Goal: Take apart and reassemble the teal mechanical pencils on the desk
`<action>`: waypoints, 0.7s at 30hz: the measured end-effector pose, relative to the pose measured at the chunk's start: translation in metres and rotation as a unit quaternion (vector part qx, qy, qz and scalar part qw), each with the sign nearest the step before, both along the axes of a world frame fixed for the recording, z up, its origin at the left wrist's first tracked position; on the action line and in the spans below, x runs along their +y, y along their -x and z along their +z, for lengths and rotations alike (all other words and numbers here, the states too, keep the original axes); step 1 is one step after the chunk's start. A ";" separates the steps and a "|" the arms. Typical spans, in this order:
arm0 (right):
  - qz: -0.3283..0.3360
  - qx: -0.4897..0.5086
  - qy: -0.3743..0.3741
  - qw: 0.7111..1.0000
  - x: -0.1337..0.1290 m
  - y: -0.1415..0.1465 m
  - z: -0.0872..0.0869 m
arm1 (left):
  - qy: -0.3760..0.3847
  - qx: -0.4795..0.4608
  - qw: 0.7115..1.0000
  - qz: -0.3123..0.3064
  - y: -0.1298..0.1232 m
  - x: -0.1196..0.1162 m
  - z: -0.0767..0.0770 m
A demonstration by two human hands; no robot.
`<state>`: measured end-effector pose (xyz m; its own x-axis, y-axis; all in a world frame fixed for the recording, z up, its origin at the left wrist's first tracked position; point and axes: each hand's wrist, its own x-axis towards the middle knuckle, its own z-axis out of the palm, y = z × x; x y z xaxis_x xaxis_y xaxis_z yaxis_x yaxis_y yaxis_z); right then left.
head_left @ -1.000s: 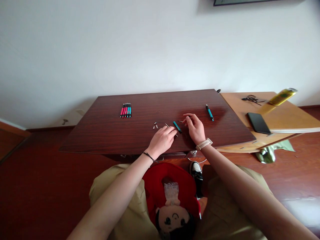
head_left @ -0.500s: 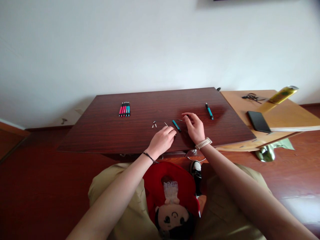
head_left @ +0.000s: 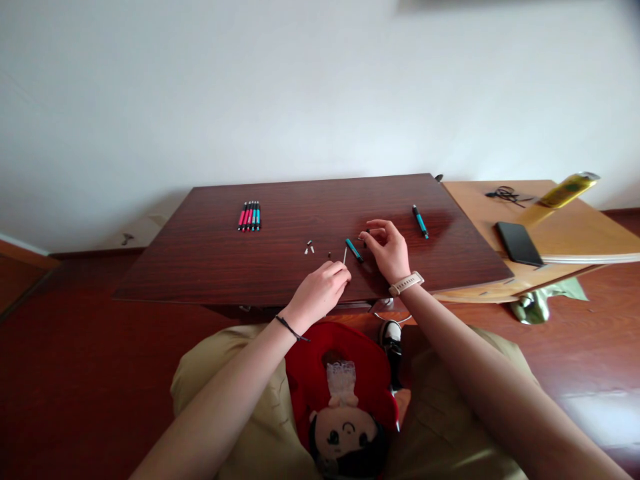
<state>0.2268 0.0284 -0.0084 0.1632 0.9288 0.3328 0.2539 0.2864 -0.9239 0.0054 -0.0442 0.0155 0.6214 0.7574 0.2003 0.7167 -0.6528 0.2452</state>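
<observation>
My left hand (head_left: 323,288) is closed near the table's front edge, its fingertips around the lower end of a thin pale rod (head_left: 345,255) like a pen refill. My right hand (head_left: 389,250) is bent in a pinch at a small dark piece (head_left: 367,235), partly hidden by the fingers. Between the hands lies a teal pen barrel (head_left: 354,250). A tiny dark part (head_left: 329,255) rests beyond my left knuckles, and several small white and dark bits (head_left: 309,247) lie left of it.
A row of several pink and teal pens (head_left: 249,217) lies at the table's (head_left: 320,207) back left. One teal pen (head_left: 420,221) sits at right. On the lighter desk are a phone (head_left: 519,243), a black cable (head_left: 507,194) and a yellow can (head_left: 570,190). A doll (head_left: 345,427) is between my legs.
My left hand has drawn slightly back toward me, and the pale rod has swung rightward with it. The tiny dark part has come into view. My right fingers have closed at the small piece.
</observation>
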 end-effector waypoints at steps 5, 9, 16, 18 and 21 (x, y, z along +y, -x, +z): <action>-0.006 0.002 -0.009 1.000 0.004 0.003 0.001 | 0.017 -0.005 1.000 0.016 0.002 -0.004 0.000; -0.005 0.014 -0.023 1.000 0.007 0.007 0.003 | 0.020 -0.006 0.997 0.071 0.002 -0.001 0.001; -0.007 0.020 -0.026 0.999 0.012 0.014 0.005 | 0.028 0.007 0.992 0.126 0.000 0.000 0.007; -0.005 0.023 -0.023 0.999 0.013 0.016 0.004 | 0.029 0.011 0.990 0.137 -0.002 -0.001 0.009; -0.002 0.031 -0.022 0.999 0.014 0.017 0.003 | 0.028 0.016 0.987 0.159 -0.004 -0.001 0.012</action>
